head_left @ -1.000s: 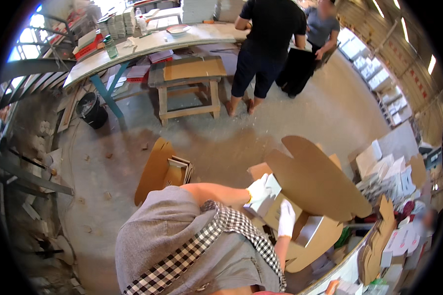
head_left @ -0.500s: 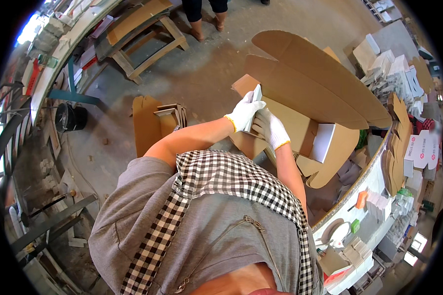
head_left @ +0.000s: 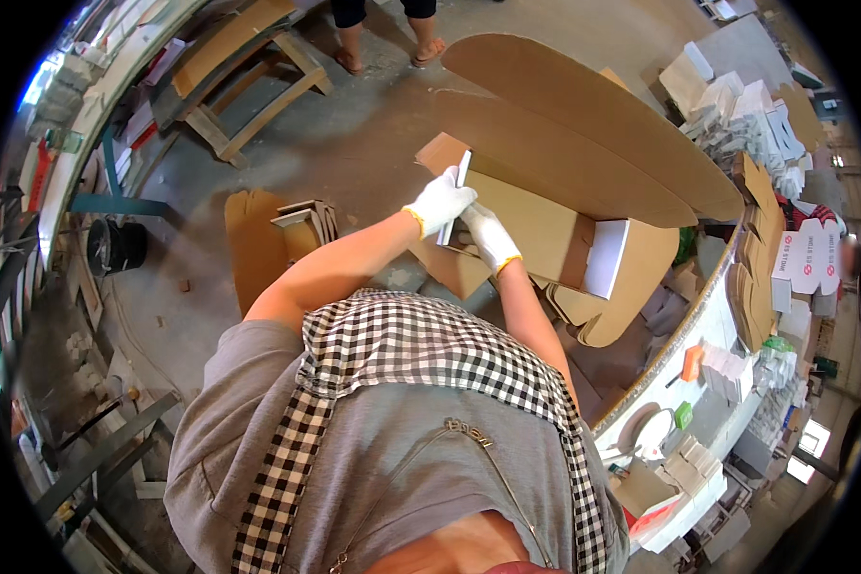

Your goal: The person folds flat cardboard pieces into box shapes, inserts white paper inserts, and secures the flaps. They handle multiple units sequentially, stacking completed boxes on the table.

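Observation:
An open brown cardboard box (head_left: 526,206) lies in front of me, its long rounded lid (head_left: 584,124) standing up along the far side. Both my hands wear white gloves with yellow cuffs. At the box's left end, my left hand (head_left: 440,203) is closed around the upright white-faced end wall (head_left: 463,170). My right hand (head_left: 490,237) reaches in from the near side and presses its fingers on the inner side of that same wall; its fingertips are partly hidden. Across the box, the right end wall shows a white flap (head_left: 607,260) folded upright.
Flat cardboard blanks (head_left: 598,320) lie beneath the box. To the left are another brown carton (head_left: 252,239), a black bucket (head_left: 117,247) and a wooden stand (head_left: 258,91). A curved, cluttered worktable (head_left: 660,368) runs along the right. Another person's feet (head_left: 429,51) show at the top.
The whole view has shifted slightly. My right hand has moved further under my left, closer to the left end wall, and my left hand still grips that wall. The other person's feet have moved.

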`<state>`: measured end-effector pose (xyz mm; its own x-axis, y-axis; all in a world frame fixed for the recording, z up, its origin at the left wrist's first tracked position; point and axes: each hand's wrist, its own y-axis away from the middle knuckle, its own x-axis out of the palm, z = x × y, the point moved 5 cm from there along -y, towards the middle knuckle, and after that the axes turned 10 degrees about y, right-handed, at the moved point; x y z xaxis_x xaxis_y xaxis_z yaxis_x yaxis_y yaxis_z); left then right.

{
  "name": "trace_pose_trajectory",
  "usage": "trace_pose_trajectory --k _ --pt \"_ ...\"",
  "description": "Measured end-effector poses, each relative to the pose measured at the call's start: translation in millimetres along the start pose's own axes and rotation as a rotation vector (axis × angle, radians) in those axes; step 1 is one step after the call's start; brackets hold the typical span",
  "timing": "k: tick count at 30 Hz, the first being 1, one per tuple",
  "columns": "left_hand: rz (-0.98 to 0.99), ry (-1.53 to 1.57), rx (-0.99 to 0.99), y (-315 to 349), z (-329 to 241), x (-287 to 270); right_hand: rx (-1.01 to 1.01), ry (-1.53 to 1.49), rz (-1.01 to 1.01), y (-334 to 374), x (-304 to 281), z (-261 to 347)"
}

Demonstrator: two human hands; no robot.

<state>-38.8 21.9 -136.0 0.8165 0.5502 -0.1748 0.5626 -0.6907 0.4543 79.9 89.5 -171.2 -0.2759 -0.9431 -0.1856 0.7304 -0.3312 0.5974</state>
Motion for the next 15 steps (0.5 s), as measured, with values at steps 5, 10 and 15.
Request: trace_pose_trajectory --k 5,10,15 --pt "0.074 -0.136 -0.074 18 -19 -22 -0.194 0.263 -0.267 73 -15 50" --pt "-0.1 0.22 -0.024 26 45 -54 -0.363 0.064 -0.396 119 -12 77" --pt "-0.467 0.773 -0.26 84 122 -103 -0.474 0.194 -0.464 140 20 120"
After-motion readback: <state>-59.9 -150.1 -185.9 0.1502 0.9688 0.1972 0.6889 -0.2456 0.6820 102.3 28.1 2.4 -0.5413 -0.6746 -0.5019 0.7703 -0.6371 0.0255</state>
